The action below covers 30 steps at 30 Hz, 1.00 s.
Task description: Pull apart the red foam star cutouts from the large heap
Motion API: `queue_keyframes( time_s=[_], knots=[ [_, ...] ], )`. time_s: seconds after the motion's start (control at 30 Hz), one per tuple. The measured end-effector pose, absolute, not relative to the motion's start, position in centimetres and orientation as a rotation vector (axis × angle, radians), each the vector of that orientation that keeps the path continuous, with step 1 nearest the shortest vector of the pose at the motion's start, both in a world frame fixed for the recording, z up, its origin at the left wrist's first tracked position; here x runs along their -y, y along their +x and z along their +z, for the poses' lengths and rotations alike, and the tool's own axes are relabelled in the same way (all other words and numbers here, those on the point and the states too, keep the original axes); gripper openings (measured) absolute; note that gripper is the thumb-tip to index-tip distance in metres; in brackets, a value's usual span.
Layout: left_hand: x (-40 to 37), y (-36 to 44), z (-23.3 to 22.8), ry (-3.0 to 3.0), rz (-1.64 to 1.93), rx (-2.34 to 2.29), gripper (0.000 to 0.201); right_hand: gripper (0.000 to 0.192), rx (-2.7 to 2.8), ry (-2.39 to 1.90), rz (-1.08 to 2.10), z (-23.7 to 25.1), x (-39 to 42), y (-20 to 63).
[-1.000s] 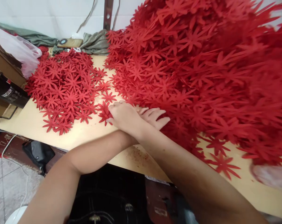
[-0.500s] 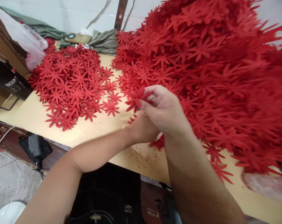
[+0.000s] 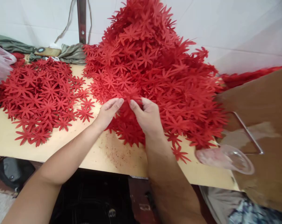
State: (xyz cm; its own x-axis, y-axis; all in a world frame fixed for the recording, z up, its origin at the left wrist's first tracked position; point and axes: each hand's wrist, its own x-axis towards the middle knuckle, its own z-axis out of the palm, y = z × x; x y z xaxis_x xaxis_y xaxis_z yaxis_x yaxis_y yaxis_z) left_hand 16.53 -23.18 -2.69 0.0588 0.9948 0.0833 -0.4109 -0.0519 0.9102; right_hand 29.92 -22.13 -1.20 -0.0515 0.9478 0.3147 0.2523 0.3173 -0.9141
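Note:
Between my two hands, in front of the large heap, is a red flower-shaped cutout (image 3: 131, 94) with narrow petals, slightly blurred. My left hand (image 3: 109, 112) pinches its left side, thumb against fingers. My right hand (image 3: 148, 115) grips its right side between thumb and fingers. Behind them rises a tall heap of red flower cutouts (image 3: 150, 59). A smaller heap (image 3: 46, 93) of the same cutouts lies to the left, with several loose ones at its right edge. More red cutouts lie beneath my hands.
The pale tabletop (image 3: 82, 152) has reddish crumbs near its front edge. On the right are a cardboard box (image 3: 267, 109) and a clear plastic container (image 3: 239, 160). Grey-green cloth (image 3: 73, 53) lies along the back wall, and a plastic bag (image 3: 0, 63) is at far left.
The view has swung right, bringing the cardboard box into sight. My hands, crossed close together before, have moved apart to either side of a red flower cutout.

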Motion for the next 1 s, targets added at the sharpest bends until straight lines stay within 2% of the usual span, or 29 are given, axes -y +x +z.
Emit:
queue_keyframes(
  time_s=[0.27, 0.43, 0.63, 0.7, 0.87, 1.0],
  knots=[
    [23.2, 16.6, -2.3, 0.797, 1.424, -0.885, 0.022, 0.028, 1.703, -0.960, 1.098, -1.9, 22.4, 29.9],
    [22.2, 15.8, -2.6, 0.621, 1.521, -0.984, 0.020, 0.022, 1.533, -1.100, 1.008, -2.8, 21.8, 31.0],
    [22.4, 15.6, -2.0, 0.583, 1.442, -0.972, 0.018, 0.018, 1.307, -1.110, 0.991, -2.4, 21.9, 30.8],
    [22.7, 15.8, -1.8, 0.582, 1.403, -0.936, 0.018, 0.023, 1.268, -1.169, 0.955, -2.2, 21.9, 30.8],
    [23.0, 16.1, -1.8, 0.607, 1.338, -0.953, 0.018, 0.047, 1.207, -1.345, 0.771, -2.1, 21.8, 31.3],
    [23.1, 16.3, -2.1, 0.673, 1.332, -0.927, 0.011, 0.059, 1.284, -1.342, 0.781, -2.0, 22.1, 31.1]
  ],
)
